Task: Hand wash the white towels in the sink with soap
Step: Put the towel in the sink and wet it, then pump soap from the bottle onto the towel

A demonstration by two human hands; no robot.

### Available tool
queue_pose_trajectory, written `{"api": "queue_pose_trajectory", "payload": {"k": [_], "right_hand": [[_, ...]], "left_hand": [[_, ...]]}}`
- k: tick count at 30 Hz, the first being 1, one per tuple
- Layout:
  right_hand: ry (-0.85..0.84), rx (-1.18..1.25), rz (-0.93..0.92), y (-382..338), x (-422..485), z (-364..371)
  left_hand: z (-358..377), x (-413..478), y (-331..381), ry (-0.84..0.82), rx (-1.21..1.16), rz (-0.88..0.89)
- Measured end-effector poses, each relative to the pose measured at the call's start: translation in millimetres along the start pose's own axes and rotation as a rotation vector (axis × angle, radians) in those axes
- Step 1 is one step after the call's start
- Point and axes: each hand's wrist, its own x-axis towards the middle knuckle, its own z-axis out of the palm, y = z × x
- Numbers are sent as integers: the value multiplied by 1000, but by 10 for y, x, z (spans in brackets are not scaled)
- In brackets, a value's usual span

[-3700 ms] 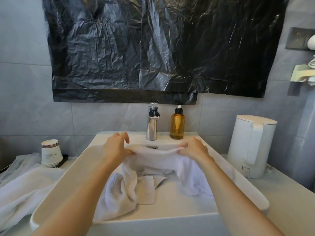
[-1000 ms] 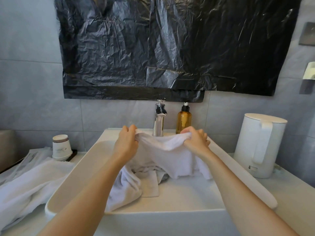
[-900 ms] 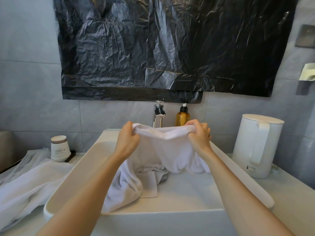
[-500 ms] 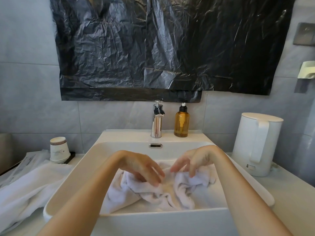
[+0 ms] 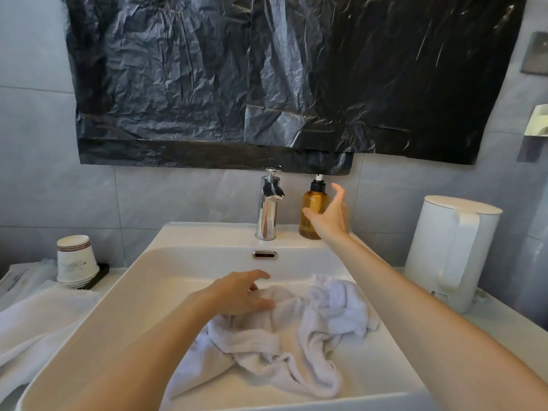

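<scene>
Worn on the head, looking forward and down into the sink [image 5: 207, 234] from close above. Faces the tiled wall [image 5: 178, 197] behind the tap [image 5: 268, 215].

Crumpled towel [image 5: 299, 339] in the sink: plain white. Sink [image 5: 184, 259] glossy white. Soap bottle [image 5: 314, 200] see-through amber-brown, black pump top. Faucet [image 5: 268, 212] shiny chrome. Wall tiles [image 5: 178, 200] pale grey, faint marbling. Plastic sheet [image 5: 267, 78] on the wall black, crinkled sheen. Kettle [image 5: 444, 247] plain white. Stacked paper cups [image 5: 74, 256] white, brown stripes at the rim, small print. Second towel [image 5: 38, 318] on the counter white.
</scene>
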Motion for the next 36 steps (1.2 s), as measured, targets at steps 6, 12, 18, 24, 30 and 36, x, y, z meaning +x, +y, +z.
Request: {"api": "queue_pose_trajectory", "payload": {"k": [6,12,18,24,30,36], "right_hand": [[65,-216,-100,97,265,299],[121,-283,-158,177,355,374],[94,-247,-154,35,98,178],[-49,-177,-253,-45,-462,-187],[-276,-326,-282,102,-1007,-183],[-334,-335,-284,223,-1037,-223]], "left_hand": [[-14,103,-29,82,80,55],[-26,173,25,282,-224,14],[-148,136,-35,434,-453,-40],[-143,92,-16,387,-538,-126],[-132,-14,57,354,-629,-204],[-166,-63,93,330,-710,-221]]}}
